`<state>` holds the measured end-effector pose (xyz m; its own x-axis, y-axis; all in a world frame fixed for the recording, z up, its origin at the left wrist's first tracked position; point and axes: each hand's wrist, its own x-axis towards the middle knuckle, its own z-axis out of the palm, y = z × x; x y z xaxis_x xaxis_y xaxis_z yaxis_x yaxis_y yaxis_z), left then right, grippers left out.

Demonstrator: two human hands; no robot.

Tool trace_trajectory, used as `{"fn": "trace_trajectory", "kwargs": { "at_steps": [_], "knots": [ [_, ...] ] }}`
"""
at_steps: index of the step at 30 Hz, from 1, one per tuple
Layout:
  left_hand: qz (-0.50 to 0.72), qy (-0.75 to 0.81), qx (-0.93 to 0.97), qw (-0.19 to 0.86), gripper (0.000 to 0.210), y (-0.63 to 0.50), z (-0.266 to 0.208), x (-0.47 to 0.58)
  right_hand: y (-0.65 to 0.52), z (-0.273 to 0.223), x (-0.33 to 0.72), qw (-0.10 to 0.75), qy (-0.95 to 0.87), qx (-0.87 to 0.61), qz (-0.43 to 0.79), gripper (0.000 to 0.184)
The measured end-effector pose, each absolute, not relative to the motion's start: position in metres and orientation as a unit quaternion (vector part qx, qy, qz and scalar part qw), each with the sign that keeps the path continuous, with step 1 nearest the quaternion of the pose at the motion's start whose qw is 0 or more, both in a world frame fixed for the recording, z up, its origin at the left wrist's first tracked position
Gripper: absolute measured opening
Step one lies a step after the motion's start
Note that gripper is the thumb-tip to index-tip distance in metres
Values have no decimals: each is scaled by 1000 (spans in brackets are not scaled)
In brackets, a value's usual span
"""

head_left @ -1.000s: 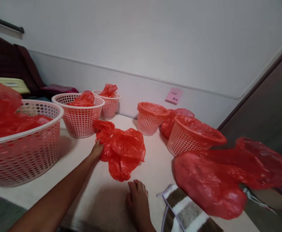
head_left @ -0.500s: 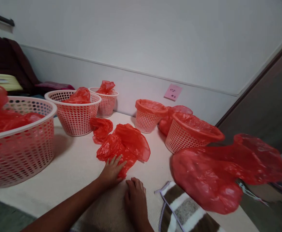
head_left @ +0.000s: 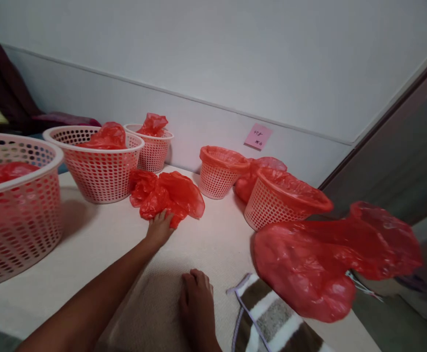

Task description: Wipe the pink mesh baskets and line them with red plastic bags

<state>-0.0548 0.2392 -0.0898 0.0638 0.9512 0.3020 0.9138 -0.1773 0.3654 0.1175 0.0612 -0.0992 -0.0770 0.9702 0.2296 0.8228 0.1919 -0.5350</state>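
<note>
My left hand (head_left: 160,230) reaches forward with its fingers stretched out over the near edge of a crumpled red plastic bag (head_left: 182,190). It presses on the bag rather than wrapping round it. Another crumpled red bag (head_left: 142,183) lies against the left side of that one. Closer to me, my right hand (head_left: 198,298) rests on the table (head_left: 221,244), its fingers loosely bent and nothing visible in them. To its right lies a striped brown, grey and white cloth (head_left: 272,308).
On the left stand several perforated baskets, including a large one (head_left: 23,220), a middle one (head_left: 103,171) and a smaller one (head_left: 155,151), with red bags inside. Red-lined baskets (head_left: 217,181) (head_left: 268,205) and a filled red bag (head_left: 305,269) are on the right. A pink note (head_left: 258,136) is on the wall.
My left hand has moved forward, and the crumpled bag has slid away from me, bunching against the other loose bag. My right hand stays on the table. The view has shifted slightly.
</note>
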Motion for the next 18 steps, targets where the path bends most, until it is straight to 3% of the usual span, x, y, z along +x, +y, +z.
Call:
{"fn": "trace_trajectory", "kwargs": {
  "at_steps": [5,12,18],
  "knots": [
    [292,595,747,42,52,205,-61,-50,60,-98,119,273,-719,-621,149,35],
    [376,534,757,8,40,98,5,-112,61,-99,119,257,-721,-625,154,41],
    [393,547,713,-195,44,40,78,-229,58,-97,118,233,-725,-627,164,45]
  ]
}}
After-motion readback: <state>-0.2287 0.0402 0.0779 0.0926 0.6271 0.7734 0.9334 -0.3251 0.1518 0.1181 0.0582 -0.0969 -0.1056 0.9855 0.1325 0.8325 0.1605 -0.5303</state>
